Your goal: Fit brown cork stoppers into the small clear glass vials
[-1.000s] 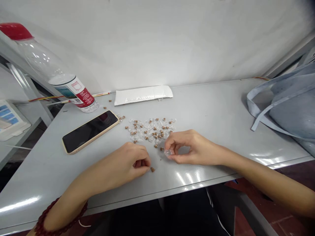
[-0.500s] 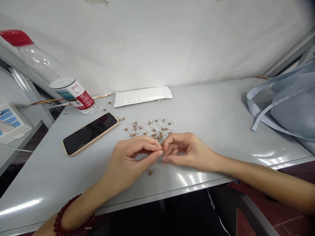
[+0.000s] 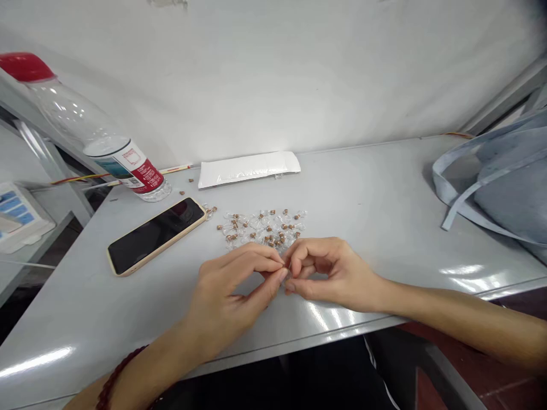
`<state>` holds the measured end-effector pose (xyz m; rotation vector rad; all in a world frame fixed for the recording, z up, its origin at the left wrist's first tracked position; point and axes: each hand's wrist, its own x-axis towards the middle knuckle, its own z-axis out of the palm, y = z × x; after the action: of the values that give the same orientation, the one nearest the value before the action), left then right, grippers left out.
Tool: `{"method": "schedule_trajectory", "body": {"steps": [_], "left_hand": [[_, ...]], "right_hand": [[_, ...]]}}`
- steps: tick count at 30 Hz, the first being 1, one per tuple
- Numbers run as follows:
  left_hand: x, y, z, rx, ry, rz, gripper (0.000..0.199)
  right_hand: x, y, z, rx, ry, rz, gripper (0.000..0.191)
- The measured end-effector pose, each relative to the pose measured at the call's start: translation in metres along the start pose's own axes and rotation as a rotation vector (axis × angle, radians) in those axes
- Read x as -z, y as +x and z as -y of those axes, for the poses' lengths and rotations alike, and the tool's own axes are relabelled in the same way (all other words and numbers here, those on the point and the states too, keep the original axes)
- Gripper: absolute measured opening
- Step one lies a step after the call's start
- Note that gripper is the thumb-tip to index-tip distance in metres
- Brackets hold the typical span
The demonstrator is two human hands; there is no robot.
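Note:
My left hand [image 3: 239,285] is pinched, its thumb and fingertips meeting the fingertips of my right hand [image 3: 331,273] just in front of a pile of tiny clear glass bottles with brown corks [image 3: 269,228]. Between the thumb and fingers of my right hand shows a small clear glass bottle [image 3: 288,279], partly hidden. What my left fingertips hold is too small to make out.
A phone [image 3: 157,234] lies left of the pile, with a large red-capped bottle [image 3: 123,165] behind it. Along the wall rests a white packet [image 3: 250,168]. A blue-grey fabric bag [image 3: 513,182] is at the right.
Both hands have shifted slightly down in the view, still together. My left hand now covers the brown cork piece that lay on the table below the fingertips.

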<state>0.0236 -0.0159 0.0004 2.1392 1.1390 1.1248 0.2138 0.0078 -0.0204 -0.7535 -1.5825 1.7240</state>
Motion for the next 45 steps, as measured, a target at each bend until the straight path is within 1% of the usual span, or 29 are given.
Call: {"method": "schedule_trajectory", "body": {"steps": [2,4,6,8,11,15,19,21,24,27,31,34,39,41,42,45], "left_hand": [[-0.002,-0.002,0.003,-0.129,0.061,-0.024,0.011],[-0.003,-0.004,0.005,-0.201,0.092,-0.016,0.012],[-0.003,-0.006,0.008,-0.252,0.097,0.027,0.014],[-0.003,-0.009,0.009,-0.291,0.086,0.092,0.015],[-0.002,-0.011,0.009,-0.311,0.060,0.164,0.016],[0.000,-0.010,0.006,-0.295,0.014,0.225,0.017],[0.001,-0.009,0.004,-0.195,-0.019,0.355,0.019],[0.001,-0.011,0.006,-0.164,-0.005,0.393,0.020],[-0.001,-0.015,0.010,-0.157,0.014,0.406,0.018],[-0.003,-0.018,0.012,-0.153,0.013,0.400,0.016],[-0.003,-0.017,0.008,-0.210,0.064,0.388,0.009],[-0.003,-0.017,0.006,-0.255,0.117,0.370,0.008],[-0.007,-0.019,0.009,-0.285,0.175,0.336,0.006],[-0.006,-0.017,0.009,-0.244,0.194,0.338,0.007],[-0.004,-0.015,0.009,-0.199,0.207,0.355,0.010],[0.005,-0.008,0.007,0.016,0.272,0.492,0.030]], "right_hand": [[0.001,0.000,0.001,-0.005,-0.037,-0.002,0.014],[0.002,0.001,0.003,-0.015,-0.065,0.010,0.015],[0.004,0.001,0.004,-0.065,-0.070,0.046,0.017],[0.006,0.000,0.006,-0.153,-0.048,0.110,0.019],[0.007,0.000,0.007,-0.254,0.010,0.189,0.022],[0.007,0.001,0.007,-0.303,0.097,0.221,0.022],[0.009,0.002,0.009,-0.315,0.170,0.223,0.024],[0.010,0.002,0.009,-0.338,0.207,0.236,0.024],[0.011,0.002,0.009,-0.360,0.198,0.245,0.023],[0.011,0.001,0.008,-0.350,0.147,0.255,0.023],[0.011,-0.001,0.005,-0.351,0.125,0.274,0.023],[0.011,-0.001,0.003,-0.343,0.099,0.266,0.023],[0.008,0.001,0.002,-0.350,0.063,0.237,0.025],[0.008,0.002,0.004,-0.342,0.020,0.221,0.026],[0.009,0.002,0.006,-0.327,-0.027,0.211,0.025],[0.016,0.003,0.015,-0.226,-0.304,0.167,0.018]]}}
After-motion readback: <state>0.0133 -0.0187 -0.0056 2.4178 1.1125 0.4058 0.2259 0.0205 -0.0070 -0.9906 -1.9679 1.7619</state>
